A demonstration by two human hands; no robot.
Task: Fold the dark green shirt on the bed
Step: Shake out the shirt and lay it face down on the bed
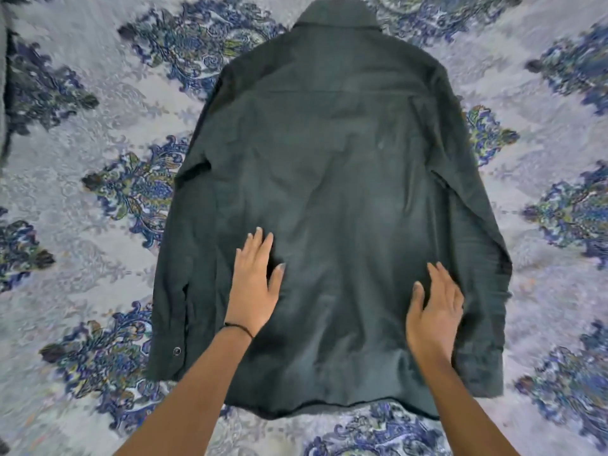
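Observation:
The dark green shirt lies spread out back-side up on the bed, collar at the far end and hem toward me. Both long sleeves lie down along its sides. My left hand rests flat on the lower left of the back, fingers apart, a thin black band on the wrist. On the lower right of the back my right hand lies flat too, fingers slightly spread. Neither hand grips any cloth.
The bed cover is pale grey with blue paisley motifs and reaches past the shirt on all sides. A dark object shows at the far left edge.

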